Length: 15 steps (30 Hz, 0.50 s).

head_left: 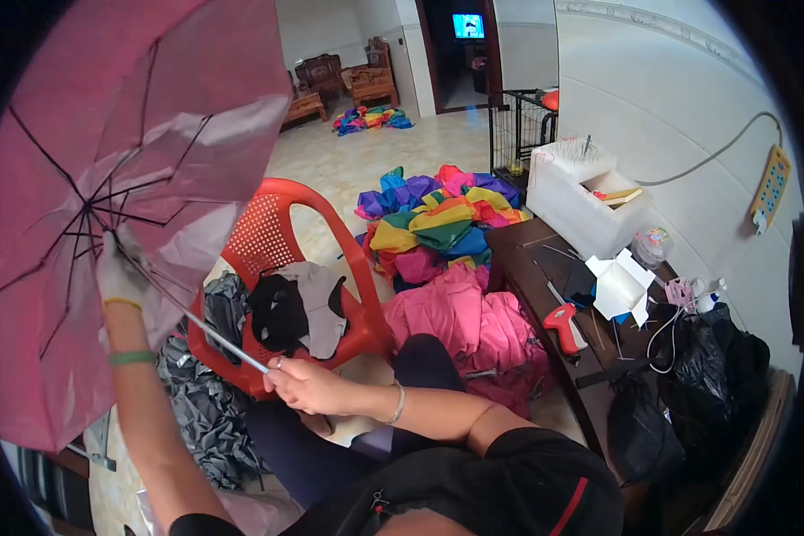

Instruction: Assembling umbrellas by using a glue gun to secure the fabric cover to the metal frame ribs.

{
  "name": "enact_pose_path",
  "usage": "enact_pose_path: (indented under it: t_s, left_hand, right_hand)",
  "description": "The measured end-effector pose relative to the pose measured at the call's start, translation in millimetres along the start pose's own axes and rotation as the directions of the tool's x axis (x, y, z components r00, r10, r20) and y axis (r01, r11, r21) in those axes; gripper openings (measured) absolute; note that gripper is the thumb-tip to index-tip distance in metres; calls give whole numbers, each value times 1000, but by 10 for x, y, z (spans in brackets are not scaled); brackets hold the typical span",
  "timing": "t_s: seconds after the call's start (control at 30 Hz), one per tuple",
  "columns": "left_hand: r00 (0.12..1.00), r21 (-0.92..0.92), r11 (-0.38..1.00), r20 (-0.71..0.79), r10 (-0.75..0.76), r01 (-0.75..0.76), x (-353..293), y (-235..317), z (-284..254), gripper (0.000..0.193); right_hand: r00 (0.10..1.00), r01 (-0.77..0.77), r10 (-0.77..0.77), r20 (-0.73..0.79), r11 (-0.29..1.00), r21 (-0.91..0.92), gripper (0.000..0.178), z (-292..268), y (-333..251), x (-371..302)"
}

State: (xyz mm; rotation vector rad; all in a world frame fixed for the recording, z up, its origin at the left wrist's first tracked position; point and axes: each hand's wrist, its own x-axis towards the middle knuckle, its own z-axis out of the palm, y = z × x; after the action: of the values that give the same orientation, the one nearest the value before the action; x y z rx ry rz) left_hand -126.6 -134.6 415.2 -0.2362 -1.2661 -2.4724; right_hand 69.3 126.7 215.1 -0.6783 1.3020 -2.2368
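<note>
A pink umbrella (201,54) with dark ribs is spread partly open on the left, its inside turned toward me. Its silver shaft (207,327) slants down to the right. My left hand (123,266), in a whitish glove, is closed round the shaft just below where the ribs meet; some fingertips are hidden. Bare but for a ring, my right hand (309,386) grips the shaft's lower end, and no handle shows beyond it. Beneath the shaft stands a red plastic chair (364,268) with black and light grey cloth (317,308) on its seat.
Pink fabric (456,313) and a rainbow-coloured heap (442,219) lie beyond my knees. Dark grey fabric (210,420) is piled beside the chair. At right, a dark table (531,259) bears a red glue gun (565,328), an open white box (623,284) and a foam box (581,201).
</note>
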Motion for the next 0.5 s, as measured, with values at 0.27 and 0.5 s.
enact_pose_path:
  t_s: [0.27, 0.5]
  left_hand:
    - [985, 183, 968, 1, 175, -172, 987, 983, -562, 28]
    - [985, 177, 970, 2, 172, -169, 433, 697, 113, 29]
  right_hand:
    - [991, 136, -131, 37, 972, -192, 16, 397, -182, -68]
    - [979, 201, -205, -3, 964, -175, 16, 388, -11, 131]
